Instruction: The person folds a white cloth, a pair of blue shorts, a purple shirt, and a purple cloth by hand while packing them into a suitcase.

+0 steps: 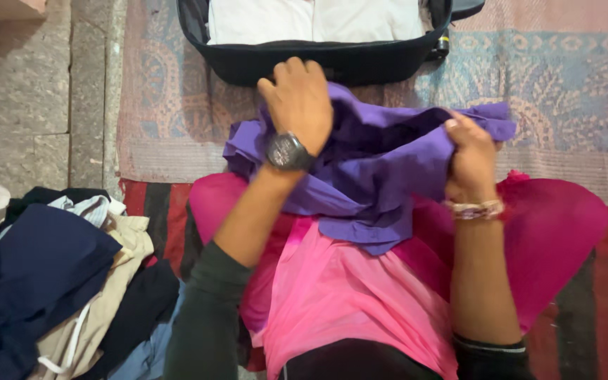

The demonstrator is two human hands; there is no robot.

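Observation:
A purple garment (381, 158) is bunched up above my lap, over bright pink cloth (332, 288). My left hand (298, 102), with a dark wristwatch, presses down on the garment's left part, fingers curled over the fabric. My right hand (471, 155), with a beaded bracelet at the wrist, clutches the garment's right edge. Just beyond the hands lies an open black suitcase (332, 63) with folded white clothes (311, 20) inside.
A heap of clothes (51, 281) in navy, beige, black and striped fabric lies at the lower left. A patterned pink and blue rug (564, 84) covers the floor under the suitcase, with a red striped mat (599, 324) nearer me. Grey stone floor (22, 105) is at left.

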